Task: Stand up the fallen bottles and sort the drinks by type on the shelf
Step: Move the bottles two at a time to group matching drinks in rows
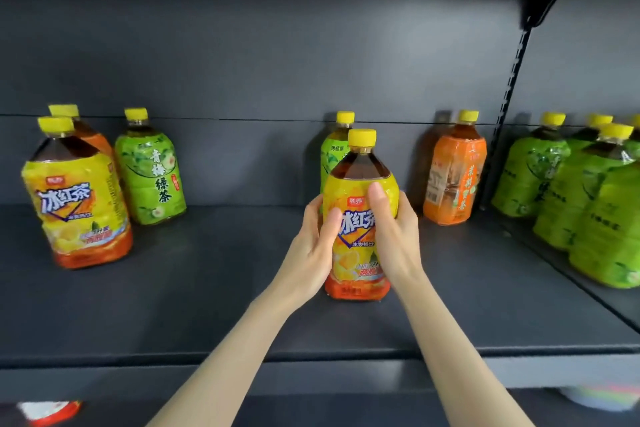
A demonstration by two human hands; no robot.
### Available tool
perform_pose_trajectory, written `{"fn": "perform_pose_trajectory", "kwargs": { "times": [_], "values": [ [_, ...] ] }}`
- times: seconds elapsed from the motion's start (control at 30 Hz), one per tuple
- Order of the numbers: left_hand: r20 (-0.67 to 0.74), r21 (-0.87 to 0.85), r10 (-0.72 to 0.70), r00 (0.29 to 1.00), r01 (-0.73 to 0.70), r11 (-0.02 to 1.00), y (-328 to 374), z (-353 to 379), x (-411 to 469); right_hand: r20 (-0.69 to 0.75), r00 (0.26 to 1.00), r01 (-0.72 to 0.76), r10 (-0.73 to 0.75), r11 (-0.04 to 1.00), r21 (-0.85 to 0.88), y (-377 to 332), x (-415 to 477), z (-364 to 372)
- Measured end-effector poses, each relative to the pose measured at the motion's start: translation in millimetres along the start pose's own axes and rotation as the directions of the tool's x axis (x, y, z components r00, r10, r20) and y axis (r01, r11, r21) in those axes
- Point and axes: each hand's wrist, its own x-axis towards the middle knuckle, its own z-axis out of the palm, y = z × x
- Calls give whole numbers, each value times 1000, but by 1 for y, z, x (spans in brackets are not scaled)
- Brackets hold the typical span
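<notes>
We grip the yellow-labelled plastic iced-tea bottle (357,253), upright near the middle of the dark grey metal shelf (207,288). Our left hand (311,250) and right hand (394,236) curl round its sides, thumbs on the label. A green-labelled tea bottle (330,152) stands just behind it, and an orange-labelled tea bottle (453,177) farther right. Far left, a second yellow-labelled bottle (78,204) stands upright.
</notes>
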Motion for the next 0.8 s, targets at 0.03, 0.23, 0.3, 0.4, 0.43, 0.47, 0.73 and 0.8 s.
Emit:
{"fn": "perform_pose_trajectory", "kwargs": {
  "times": [0.03,0.23,0.3,0.4,0.43,0.47,0.73,0.8],
  "values": [
    [-10,-22,5,1000,-6,1000,0,-5,-3,3,1000,1,-1,1000,5,-1,-3,8],
    [-139,11,47,989,-46,999,0,-56,-23,46,999,2,-2,1000,1,0,-18,64],
    [-198,75,57,978,-42,996,-1,-77,-32,69,998,-3,2,1000,9,0,-24,81],
    [-451,211,131,883,-37,977,-6,-119,-42,105,994,-12,5,998,60,-2,-32,106],
    [-542,228,149,827,-26,973,-6,-134,-46,116,993,-18,10,997,72,-2,-34,114],
    [-619,234,163,769,-18,972,-4,-149,-49,126,992,-28,18,996,79,-2,-36,122],
    [-841,346,142,522,318,882,-14,-268,-42,138,990,-18,14,999,27,1,-46,182],
    [-792,263,38,610,284,922,-13,-286,-33,121,992,-22,23,1000,-7,2,-45,193]
  ]
}}
